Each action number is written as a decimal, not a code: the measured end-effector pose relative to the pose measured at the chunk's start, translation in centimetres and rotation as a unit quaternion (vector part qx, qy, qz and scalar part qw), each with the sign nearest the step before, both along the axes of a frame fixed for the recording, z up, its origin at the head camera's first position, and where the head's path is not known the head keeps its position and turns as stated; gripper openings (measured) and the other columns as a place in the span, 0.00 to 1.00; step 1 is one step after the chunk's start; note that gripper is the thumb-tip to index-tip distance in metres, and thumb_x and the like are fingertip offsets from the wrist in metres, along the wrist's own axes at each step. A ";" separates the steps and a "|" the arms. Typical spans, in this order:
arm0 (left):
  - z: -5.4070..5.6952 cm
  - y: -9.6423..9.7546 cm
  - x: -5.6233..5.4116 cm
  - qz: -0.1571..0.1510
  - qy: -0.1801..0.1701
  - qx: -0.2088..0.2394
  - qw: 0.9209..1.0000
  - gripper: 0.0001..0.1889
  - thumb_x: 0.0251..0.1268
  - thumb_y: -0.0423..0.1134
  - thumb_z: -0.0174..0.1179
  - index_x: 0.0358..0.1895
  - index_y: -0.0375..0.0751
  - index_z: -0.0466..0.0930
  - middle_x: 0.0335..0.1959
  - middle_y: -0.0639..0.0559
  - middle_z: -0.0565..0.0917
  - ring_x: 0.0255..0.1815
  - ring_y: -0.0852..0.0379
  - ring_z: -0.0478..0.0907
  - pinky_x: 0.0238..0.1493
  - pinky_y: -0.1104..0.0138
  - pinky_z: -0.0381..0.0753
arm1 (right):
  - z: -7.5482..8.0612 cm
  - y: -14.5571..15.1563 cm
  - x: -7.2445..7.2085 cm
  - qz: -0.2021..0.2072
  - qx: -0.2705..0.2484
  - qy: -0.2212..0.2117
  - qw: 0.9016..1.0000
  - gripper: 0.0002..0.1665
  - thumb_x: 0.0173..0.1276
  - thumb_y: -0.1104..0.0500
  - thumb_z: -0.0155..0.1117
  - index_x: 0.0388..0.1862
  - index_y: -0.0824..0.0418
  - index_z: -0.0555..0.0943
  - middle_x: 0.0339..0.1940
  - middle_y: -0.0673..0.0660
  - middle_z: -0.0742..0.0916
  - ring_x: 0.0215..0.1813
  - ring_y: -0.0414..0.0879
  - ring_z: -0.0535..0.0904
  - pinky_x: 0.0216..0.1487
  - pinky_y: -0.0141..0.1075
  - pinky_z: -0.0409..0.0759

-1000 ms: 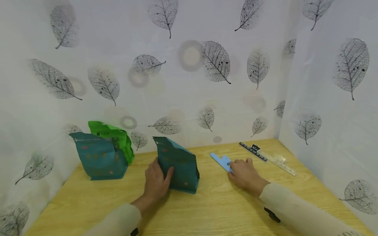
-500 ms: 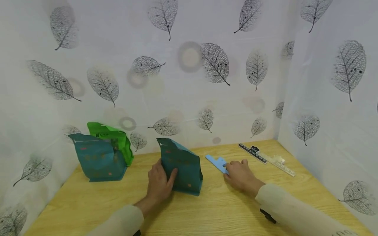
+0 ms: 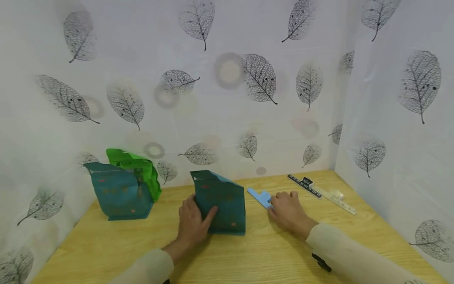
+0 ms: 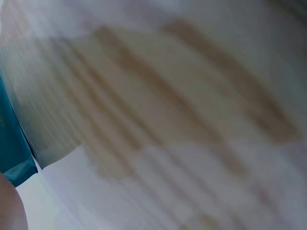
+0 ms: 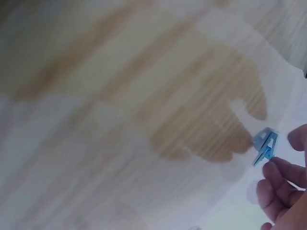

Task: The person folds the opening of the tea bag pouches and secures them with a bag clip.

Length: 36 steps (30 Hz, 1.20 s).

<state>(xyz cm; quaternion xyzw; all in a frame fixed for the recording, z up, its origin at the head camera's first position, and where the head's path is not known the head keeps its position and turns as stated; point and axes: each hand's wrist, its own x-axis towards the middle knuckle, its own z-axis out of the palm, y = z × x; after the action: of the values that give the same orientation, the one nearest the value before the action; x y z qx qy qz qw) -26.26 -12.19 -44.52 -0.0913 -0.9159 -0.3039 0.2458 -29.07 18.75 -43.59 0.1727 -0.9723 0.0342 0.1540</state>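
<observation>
In the head view my left hand (image 3: 193, 221) holds a teal stand-up pouch (image 3: 221, 209) at its left side, thumb across the front. The pouch stands on the table, its top edge sloping down to the right. To its right, my right hand (image 3: 289, 211) has its curled fingers at the near end of a light blue bag clip (image 3: 259, 198), which lies on the tabletop. The right wrist view shows the blue clip (image 5: 265, 145) at the fingertips. At the left edge of the left wrist view, only a corner of the teal pouch (image 4: 12, 139) appears.
Another teal pouch (image 3: 118, 193) and a green pouch (image 3: 150, 177) behind it stand at the back left of the wooden table (image 3: 227, 260). A black clip (image 3: 304, 186) and a clear clip (image 3: 338, 199) lie at the back right. Leaf-patterned curtains (image 3: 227, 118) surround the table.
The teal pouch in my left hand has shifted slightly right and turned its front more squarely forward. My right hand and the blue clip have moved a little left.
</observation>
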 end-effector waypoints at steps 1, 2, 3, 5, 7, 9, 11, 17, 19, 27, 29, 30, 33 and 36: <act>0.1 0.0 0.0 0.000 0.000 0.003 1.000 0.42 0.69 0.60 0.59 0.69 0.29 0.55 0.57 0.31 0.69 0.56 0.38 0.68 0.60 0.46 0.66 | 0.0 0.0 0.0 0.003 -0.007 0.010 1.000 0.13 0.71 0.50 0.62 0.38 0.58 0.83 0.30 0.50 0.81 0.35 0.47 0.75 0.45 0.48 0.62; 0.2 -0.1 0.1 0.000 0.000 0.006 1.000 0.42 0.68 0.60 0.59 0.69 0.30 0.55 0.56 0.32 0.69 0.55 0.39 0.68 0.60 0.47 0.66 | 0.0 0.0 -0.1 0.006 -0.015 0.021 1.000 0.12 0.71 0.50 0.62 0.37 0.57 0.82 0.29 0.49 0.80 0.35 0.47 0.75 0.44 0.48 0.62; 0.3 -0.1 0.1 -0.002 0.001 0.010 1.000 0.41 0.68 0.60 0.59 0.69 0.31 0.55 0.55 0.33 0.70 0.55 0.39 0.68 0.59 0.47 0.66 | 0.0 -0.1 -0.1 0.010 -0.026 0.031 0.999 0.12 0.71 0.50 0.62 0.37 0.56 0.82 0.29 0.49 0.80 0.35 0.46 0.75 0.44 0.48 0.61; 0.4 -0.3 0.1 -0.008 0.013 0.016 1.000 0.40 0.68 0.59 0.60 0.68 0.32 0.57 0.54 0.33 0.70 0.54 0.40 0.68 0.59 0.46 0.66 | 0.1 -0.2 0.0 0.018 -0.045 0.051 0.998 0.10 0.72 0.50 0.63 0.35 0.55 0.83 0.28 0.47 0.80 0.36 0.46 0.75 0.45 0.48 0.61; 0.5 -0.4 0.0 -0.011 0.035 0.018 0.999 0.39 0.67 0.57 0.61 0.67 0.31 0.58 0.53 0.34 0.72 0.54 0.40 0.69 0.58 0.45 0.66 | 0.1 -0.3 0.0 0.032 -0.061 0.075 0.995 0.08 0.71 0.52 0.64 0.33 0.53 0.82 0.27 0.46 0.80 0.35 0.45 0.75 0.45 0.48 0.61; 0.7 -0.7 0.0 -0.017 0.058 0.022 0.998 0.37 0.67 0.54 0.63 0.66 0.31 0.60 0.52 0.33 0.73 0.53 0.40 0.70 0.58 0.44 0.65 | 0.1 -0.5 0.0 0.049 -0.072 0.099 0.991 0.08 0.71 0.53 0.64 0.32 0.53 0.83 0.27 0.45 0.80 0.34 0.44 0.75 0.44 0.47 0.61; 1.0 -0.9 0.1 -0.020 0.081 0.024 0.996 0.37 0.65 0.52 0.64 0.66 0.30 0.61 0.52 0.34 0.74 0.53 0.39 0.71 0.58 0.43 0.65 | 0.3 -0.7 0.0 0.066 -0.078 0.120 0.988 0.08 0.71 0.54 0.64 0.31 0.52 0.82 0.26 0.44 0.80 0.34 0.42 0.75 0.44 0.46 0.61; 3.1 -1.1 -0.1 -0.041 0.110 0.036 0.992 0.37 0.65 0.50 0.65 0.68 0.34 0.58 0.53 0.35 0.73 0.54 0.39 0.70 0.59 0.43 0.62 | 2.2 -1.0 -0.4 0.100 -0.089 0.166 0.977 0.08 0.72 0.56 0.61 0.33 0.53 0.84 0.29 0.47 0.83 0.35 0.45 0.76 0.43 0.49 0.62; 3.9 -1.1 -0.3 -0.046 0.116 0.039 0.991 0.37 0.66 0.51 0.64 0.69 0.34 0.57 0.53 0.36 0.72 0.55 0.39 0.70 0.60 0.42 0.62 | 3.0 -1.0 -0.5 0.105 -0.094 0.171 0.975 0.08 0.72 0.57 0.60 0.34 0.54 0.84 0.30 0.48 0.84 0.36 0.46 0.77 0.44 0.51 0.62; 7.5 -2.0 -0.5 -0.059 0.164 0.037 0.984 0.34 0.71 0.54 0.57 0.67 0.33 0.58 0.53 0.37 0.73 0.53 0.39 0.69 0.58 0.41 0.63 | 4.7 -2.2 -0.1 0.144 -0.127 0.180 0.965 0.07 0.73 0.59 0.58 0.35 0.54 0.83 0.34 0.50 0.86 0.40 0.48 0.80 0.46 0.51 0.64; 8.5 -2.2 -0.6 -0.063 0.185 0.039 0.980 0.34 0.73 0.56 0.53 0.67 0.32 0.58 0.53 0.37 0.73 0.53 0.39 0.69 0.56 0.42 0.63 | 5.1 -2.6 -0.1 0.155 -0.139 0.189 0.960 0.07 0.74 0.59 0.58 0.35 0.54 0.82 0.33 0.49 0.86 0.38 0.47 0.78 0.46 0.49 0.63; 9.0 -2.3 -0.6 -0.066 0.195 0.040 0.978 0.34 0.74 0.58 0.51 0.67 0.32 0.59 0.53 0.38 0.74 0.53 0.39 0.69 0.56 0.42 0.63 | 5.3 -2.8 0.0 0.160 -0.146 0.191 0.957 0.08 0.74 0.59 0.57 0.34 0.54 0.81 0.32 0.49 0.85 0.36 0.46 0.77 0.45 0.48 0.61; 10.6 -2.4 -0.8 -0.074 0.226 0.034 0.971 0.35 0.76 0.62 0.45 0.66 0.33 0.60 0.53 0.37 0.74 0.53 0.38 0.69 0.54 0.42 0.63 | 6.1 -3.4 0.2 0.175 -0.167 0.194 0.951 0.08 0.75 0.60 0.56 0.33 0.53 0.78 0.28 0.47 0.80 0.31 0.43 0.70 0.44 0.46 0.56; 11.9 -2.2 -1.0 -0.086 0.249 0.025 0.964 0.35 0.77 0.63 0.42 0.66 0.34 0.63 0.52 0.37 0.75 0.51 0.38 0.69 0.52 0.42 0.62 | 6.9 -4.0 0.4 0.187 -0.184 0.190 0.946 0.08 0.76 0.60 0.55 0.35 0.52 0.78 0.28 0.47 0.78 0.31 0.42 0.68 0.44 0.46 0.55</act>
<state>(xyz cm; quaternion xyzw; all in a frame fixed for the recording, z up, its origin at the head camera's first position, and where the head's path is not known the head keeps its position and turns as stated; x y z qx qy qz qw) -27.22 -14.41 -32.64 -0.2359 -0.8067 -0.3145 0.4413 -28.72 14.74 -36.70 0.3232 -0.8519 0.2073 0.3562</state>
